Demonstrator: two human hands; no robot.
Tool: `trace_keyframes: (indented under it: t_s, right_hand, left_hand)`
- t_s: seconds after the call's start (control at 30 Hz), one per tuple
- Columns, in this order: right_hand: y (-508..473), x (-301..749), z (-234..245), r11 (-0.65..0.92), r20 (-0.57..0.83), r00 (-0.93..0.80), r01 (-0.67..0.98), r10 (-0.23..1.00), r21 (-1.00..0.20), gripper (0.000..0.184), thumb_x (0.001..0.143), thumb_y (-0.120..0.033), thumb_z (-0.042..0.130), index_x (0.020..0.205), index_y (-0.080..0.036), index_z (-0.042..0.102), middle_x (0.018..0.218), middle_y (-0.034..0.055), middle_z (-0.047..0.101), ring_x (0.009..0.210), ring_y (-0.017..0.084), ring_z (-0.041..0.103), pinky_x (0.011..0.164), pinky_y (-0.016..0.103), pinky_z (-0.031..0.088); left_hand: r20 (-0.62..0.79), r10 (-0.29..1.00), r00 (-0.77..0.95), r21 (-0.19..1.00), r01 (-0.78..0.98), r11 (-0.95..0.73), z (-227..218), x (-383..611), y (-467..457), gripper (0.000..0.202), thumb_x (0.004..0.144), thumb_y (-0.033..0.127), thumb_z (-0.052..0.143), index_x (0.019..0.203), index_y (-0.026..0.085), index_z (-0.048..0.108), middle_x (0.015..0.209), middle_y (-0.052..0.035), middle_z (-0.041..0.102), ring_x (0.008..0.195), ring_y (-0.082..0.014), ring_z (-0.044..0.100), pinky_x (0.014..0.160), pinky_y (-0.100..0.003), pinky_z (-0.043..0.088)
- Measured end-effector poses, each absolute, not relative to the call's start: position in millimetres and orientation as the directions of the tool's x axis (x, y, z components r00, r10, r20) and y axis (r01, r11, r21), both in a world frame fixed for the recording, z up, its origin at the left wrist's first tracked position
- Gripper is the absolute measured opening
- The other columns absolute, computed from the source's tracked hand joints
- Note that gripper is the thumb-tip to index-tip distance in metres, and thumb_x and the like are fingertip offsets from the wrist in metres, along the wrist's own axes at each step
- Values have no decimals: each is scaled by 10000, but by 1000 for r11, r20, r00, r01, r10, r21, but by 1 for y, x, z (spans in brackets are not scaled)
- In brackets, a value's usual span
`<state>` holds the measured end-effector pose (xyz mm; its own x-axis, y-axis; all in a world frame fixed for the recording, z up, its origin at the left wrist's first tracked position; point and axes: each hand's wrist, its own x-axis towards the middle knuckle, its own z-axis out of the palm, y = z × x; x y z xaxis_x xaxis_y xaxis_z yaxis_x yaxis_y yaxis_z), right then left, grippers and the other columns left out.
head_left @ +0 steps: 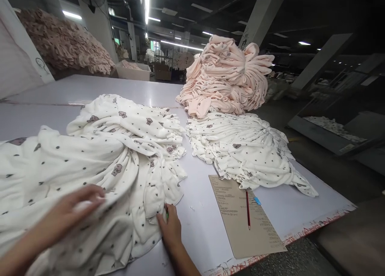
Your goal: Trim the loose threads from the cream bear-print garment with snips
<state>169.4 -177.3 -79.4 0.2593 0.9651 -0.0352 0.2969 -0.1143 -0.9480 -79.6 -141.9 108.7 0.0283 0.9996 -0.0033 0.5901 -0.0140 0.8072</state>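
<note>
My left hand point(80, 206) is over the near white fleece fabric point(75, 156), which is printed with dark dots and small grey-brown animals. Its fingers reach forward, slightly blurred, with the thumb a little apart and white cloth showing between. At the right edge of the same gathered cloth, my right hand point(171, 224) is closed, its fingertips touching the folds. A small green and dark object point(166, 212) shows between thumb and fingers there; most of it is hidden, so its kind is unclear.
Right of the hands lies a printed cardboard sheet point(240, 228) with a red pencil point(248, 212). Beyond it sit a bunched white printed pile point(237, 148) and a tall pink stack point(225, 75). The table point(198, 228) ends at a worn, red-marked edge. A pink heap point(63, 41) rises far left.
</note>
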Motion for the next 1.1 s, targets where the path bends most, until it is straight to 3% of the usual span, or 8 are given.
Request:
trace_keyframes:
  t_s: [0.1,0.27,0.37,0.47,0.57,0.67,0.83,1.1]
  right_hand:
    - [-175,160,-72,-35,34,213,310,976,-950,110,842,-253,486,851,-191,577,930,53,560,868,220,560,781,353,437]
    - [-188,165,-13,162,161,-20,229,987,-960,86,857,-259,472,816,-194,511,838,18,507,801,172,511,744,284,432]
    - [-207,174,39,229,205,-156,151,966,-962,116,845,-281,502,758,-205,497,808,7,495,764,161,488,713,262,416]
    - [-223,181,73,201,208,-274,-53,939,-978,231,832,-401,533,710,-207,506,799,19,512,666,151,445,618,265,377]
    - [-227,179,77,180,201,-124,-164,972,-970,256,825,-469,559,783,-216,541,883,29,540,551,107,384,528,243,345]
    - [-222,169,64,196,196,10,-54,981,-979,317,742,-412,674,969,-248,527,936,23,519,643,136,475,550,229,387]
    - [-214,162,60,346,355,20,178,935,-921,83,847,-221,491,913,-208,539,902,47,552,827,194,553,722,285,424]
    - [-205,168,58,-131,-141,10,-303,990,-944,360,868,-536,474,732,-203,462,596,-63,325,487,88,288,442,202,296]
  left_hand:
    - [-64,957,283,679,715,-166,79,-32,-145,248,740,408,633,935,255,644,775,21,655,743,-210,624,699,-252,431]
    - [-98,898,429,639,719,-274,47,11,-152,424,692,194,533,1113,184,582,1201,-129,577,765,-269,643,657,-332,444]
    - [-90,840,534,680,649,-340,64,5,-164,390,640,116,479,974,231,644,1059,-60,660,842,-259,642,714,-300,467]
    - [-69,823,564,776,549,-311,95,-8,-181,215,696,241,544,843,287,693,907,-9,722,890,-255,634,742,-248,490]
    - [-138,937,321,908,419,-10,114,-12,-192,242,698,438,620,851,286,731,916,-6,737,911,-292,626,787,-283,505]
    - [-254,959,129,932,298,207,111,-5,-193,346,665,538,657,873,275,745,919,-4,733,961,-313,604,859,-330,492]
    - [-114,941,317,968,249,33,94,0,-188,339,775,530,569,901,266,740,1121,-21,663,1090,-296,539,936,-311,435]
    - [-299,835,463,948,44,315,102,4,-175,323,736,478,661,765,157,683,664,-6,641,617,-144,535,570,-191,416]
